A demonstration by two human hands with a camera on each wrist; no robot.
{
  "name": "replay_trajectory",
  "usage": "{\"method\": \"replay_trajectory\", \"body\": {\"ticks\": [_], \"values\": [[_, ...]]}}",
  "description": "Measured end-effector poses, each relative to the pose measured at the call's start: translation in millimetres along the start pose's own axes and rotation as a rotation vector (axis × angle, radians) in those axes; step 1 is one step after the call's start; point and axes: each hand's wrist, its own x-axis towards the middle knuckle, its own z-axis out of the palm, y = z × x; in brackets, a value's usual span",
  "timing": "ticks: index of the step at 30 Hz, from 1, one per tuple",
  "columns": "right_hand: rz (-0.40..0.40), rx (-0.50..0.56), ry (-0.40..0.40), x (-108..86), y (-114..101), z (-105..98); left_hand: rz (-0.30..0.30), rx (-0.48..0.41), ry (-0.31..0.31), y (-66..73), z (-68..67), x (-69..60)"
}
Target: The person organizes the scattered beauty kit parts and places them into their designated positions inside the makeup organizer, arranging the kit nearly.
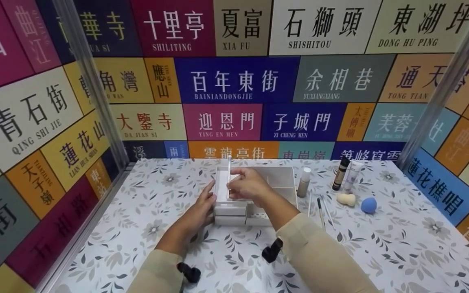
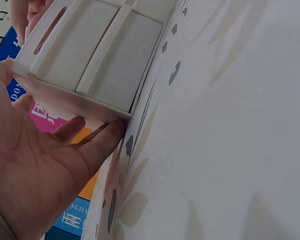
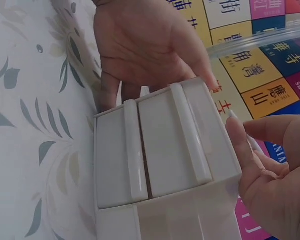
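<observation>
A white box with drawers (image 1: 230,210) (image 2: 122,60) (image 3: 165,150) stands on the patterned table. Against its left side lies my left hand (image 1: 200,209) (image 2: 40,160) (image 3: 142,45), fingers fairly straight and touching the wall. My right hand (image 1: 250,186) (image 3: 277,170) pinches a thin white stick (image 1: 229,167) (image 3: 253,143), held upright over the box's open left top compartment in the head view. In the right wrist view the stick is partly covered by the fingers. In the left wrist view only part of the right hand (image 2: 22,17) shows, behind the box.
Right of the box stand a small white-capped bottle (image 1: 303,183), a black and gold tube (image 1: 340,174) and a white tube (image 1: 352,177). Several slim sticks (image 1: 321,211) lie nearer, beside a beige sponge (image 1: 346,199) and a blue sponge (image 1: 369,205). Sign-covered walls surround the table.
</observation>
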Motion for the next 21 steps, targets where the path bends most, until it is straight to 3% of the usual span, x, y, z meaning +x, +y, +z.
{"method": "replay_trajectory", "body": {"ticks": [7, 16, 21], "values": [[0.0, -0.141, 0.029, 0.3, -0.1, 5.4, -0.061, 0.038, 0.027, 1.0, -1.4, 1.4], [0.019, -0.225, 0.053, -0.2, -0.6, 6.8, -0.068, 0.045, 0.028, 1.3, -1.7, 0.4], [-0.013, -0.259, 0.063, -0.8, -0.2, 6.9, -0.059, 0.034, 0.03, 1.3, -1.2, 0.5]]}}
